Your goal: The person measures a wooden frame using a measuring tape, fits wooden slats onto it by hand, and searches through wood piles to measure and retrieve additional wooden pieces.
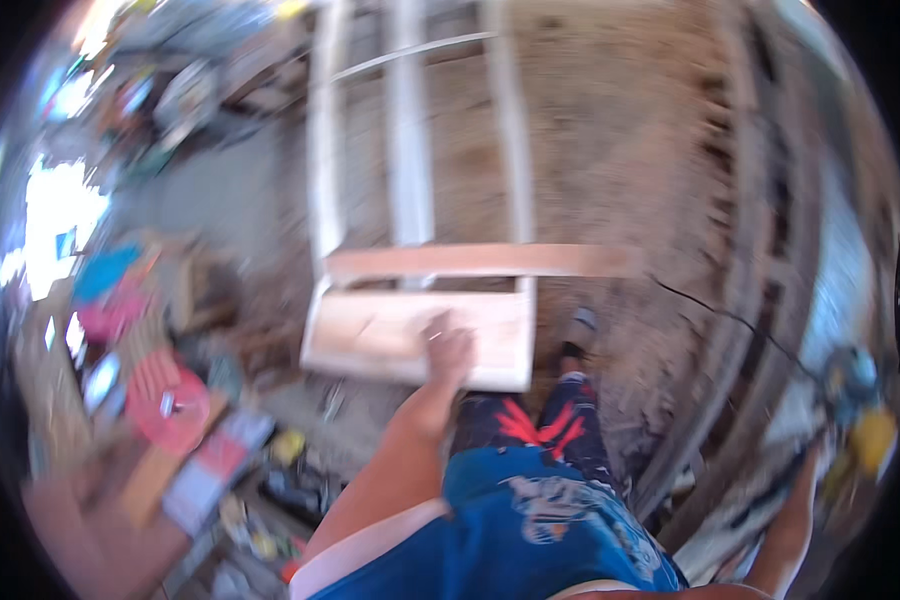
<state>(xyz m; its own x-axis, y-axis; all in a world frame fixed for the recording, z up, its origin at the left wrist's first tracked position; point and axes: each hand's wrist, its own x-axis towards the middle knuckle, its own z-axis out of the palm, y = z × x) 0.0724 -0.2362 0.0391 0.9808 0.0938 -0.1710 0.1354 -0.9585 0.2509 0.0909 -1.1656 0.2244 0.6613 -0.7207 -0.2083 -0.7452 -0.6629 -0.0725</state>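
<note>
A pale wooden panel (370, 335) lies in a light frame (320, 200) of long white rails in front of me. My left hand (452, 348) rests on that panel, right of its middle; its fingers look laid out on the wood, though blurred. Across the frame, just beyond the panel, lies a reddish-brown board (470, 261) that juts out past the right rail. My right hand (818, 448) is far out at the lower right, beside a blurred grey-blue object (850, 376) and a yellow object (872, 440). Smearing hides its fingers and anything in them.
A dark cord (715, 308) runs from near the board's right end toward the grey-blue object. Long timber beams (725, 385) line the right side. On the left, a pink round object (168, 408) stands among boards and clutter. My foot (582, 320) is beside the panel on brown ground.
</note>
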